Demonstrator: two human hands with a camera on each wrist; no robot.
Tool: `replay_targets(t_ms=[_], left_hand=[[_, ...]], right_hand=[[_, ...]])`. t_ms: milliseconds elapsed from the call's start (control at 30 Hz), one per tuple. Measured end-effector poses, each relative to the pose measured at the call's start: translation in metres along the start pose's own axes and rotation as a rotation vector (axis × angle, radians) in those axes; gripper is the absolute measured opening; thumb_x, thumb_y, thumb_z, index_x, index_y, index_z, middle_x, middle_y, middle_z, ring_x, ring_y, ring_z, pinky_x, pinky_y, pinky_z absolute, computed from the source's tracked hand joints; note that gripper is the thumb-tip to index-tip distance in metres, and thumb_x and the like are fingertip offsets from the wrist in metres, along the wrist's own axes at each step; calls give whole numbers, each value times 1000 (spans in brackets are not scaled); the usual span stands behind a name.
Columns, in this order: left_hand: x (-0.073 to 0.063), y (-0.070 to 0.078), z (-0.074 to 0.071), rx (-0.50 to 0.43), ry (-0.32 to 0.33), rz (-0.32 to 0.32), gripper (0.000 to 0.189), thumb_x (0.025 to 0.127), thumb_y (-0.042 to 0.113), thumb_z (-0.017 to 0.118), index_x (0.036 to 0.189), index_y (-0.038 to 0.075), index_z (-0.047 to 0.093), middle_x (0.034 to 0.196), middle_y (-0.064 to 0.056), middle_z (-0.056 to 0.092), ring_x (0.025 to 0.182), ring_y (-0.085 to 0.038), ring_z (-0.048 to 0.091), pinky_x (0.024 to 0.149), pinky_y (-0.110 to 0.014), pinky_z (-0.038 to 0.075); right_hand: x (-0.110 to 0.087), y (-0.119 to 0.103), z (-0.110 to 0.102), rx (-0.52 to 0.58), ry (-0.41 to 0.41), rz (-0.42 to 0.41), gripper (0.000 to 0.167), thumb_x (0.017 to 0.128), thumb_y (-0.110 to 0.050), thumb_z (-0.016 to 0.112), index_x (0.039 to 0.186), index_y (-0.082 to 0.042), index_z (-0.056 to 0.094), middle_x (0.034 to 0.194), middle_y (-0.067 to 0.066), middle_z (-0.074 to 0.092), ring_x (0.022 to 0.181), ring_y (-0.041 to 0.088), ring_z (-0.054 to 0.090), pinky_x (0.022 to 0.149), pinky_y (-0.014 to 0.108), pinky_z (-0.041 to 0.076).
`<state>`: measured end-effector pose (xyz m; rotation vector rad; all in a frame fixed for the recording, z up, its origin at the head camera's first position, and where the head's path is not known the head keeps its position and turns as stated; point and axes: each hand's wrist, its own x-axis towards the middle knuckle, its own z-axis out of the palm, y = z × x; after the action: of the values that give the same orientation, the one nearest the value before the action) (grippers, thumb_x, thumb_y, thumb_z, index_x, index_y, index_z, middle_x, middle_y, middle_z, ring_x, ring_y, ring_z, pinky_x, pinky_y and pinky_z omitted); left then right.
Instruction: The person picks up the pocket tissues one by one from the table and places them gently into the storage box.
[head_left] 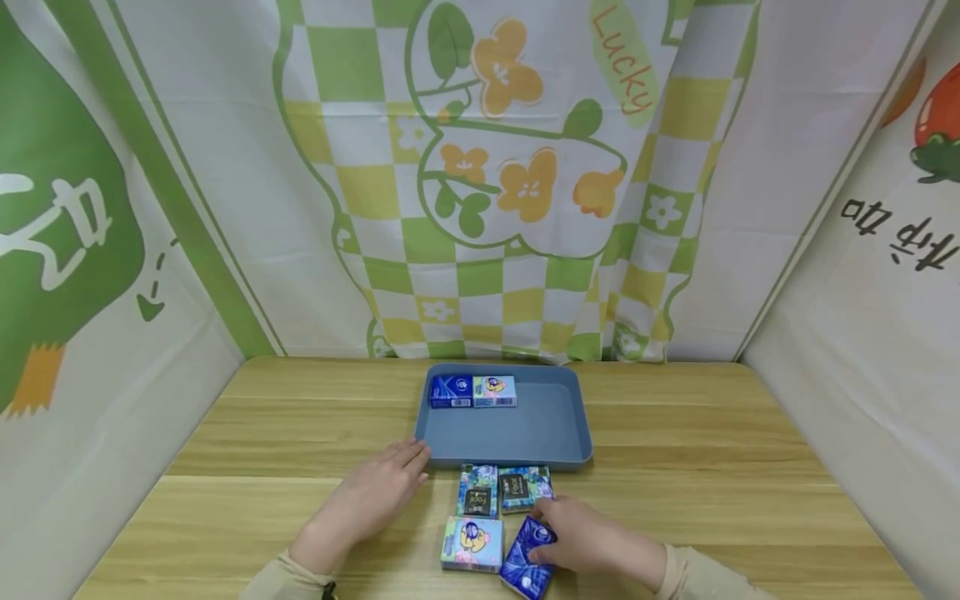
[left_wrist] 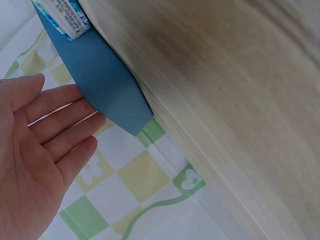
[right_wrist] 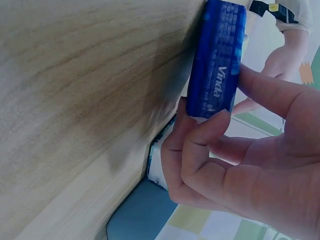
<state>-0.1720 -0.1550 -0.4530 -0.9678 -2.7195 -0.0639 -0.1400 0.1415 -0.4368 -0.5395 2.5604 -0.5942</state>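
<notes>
My right hand pinches a dark blue Vinda tissue pack between thumb and fingers, at the front of the table. The pack lies slanted beside a light blue tissue pack with a yellow cartoon. Behind these are two floral tissue packs with black labels, a left one and a right one, near the tray's front side. My left hand has its fingers extended, fingertips right at the left front corner of a blue-grey tray; its palm shows in the left wrist view.
Inside the tray, at its back left, a dark blue tissue pack sits beside a light blue cartoon pack. The wooden table ends at a patterned curtain behind, with white printed cloth walls on both sides.
</notes>
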Motion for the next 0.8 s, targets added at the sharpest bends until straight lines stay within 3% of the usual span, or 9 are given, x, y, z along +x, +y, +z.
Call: replay_targets(t_ms=[333,800], left_hand=[[0,0,-2,6,11,14,38,95,23,56,123,-3,59,127,-20,59,120,-34,56,104,-46,45],[0,0,-2,9,19,14,37,94,22,57,122,-3,60,127,-20,60,119,-34,56,104,-45,46]], right_hand=[[-2,-2,-3,28,14,-38,44,79,-31,76,112,-7,60,102,7,65,94,19,62,82,35,57],[-3,1,-11,188,-10,-40,34,76,-21,78,101,-7,61,87,1,64,79,13,60,69,27,55]])
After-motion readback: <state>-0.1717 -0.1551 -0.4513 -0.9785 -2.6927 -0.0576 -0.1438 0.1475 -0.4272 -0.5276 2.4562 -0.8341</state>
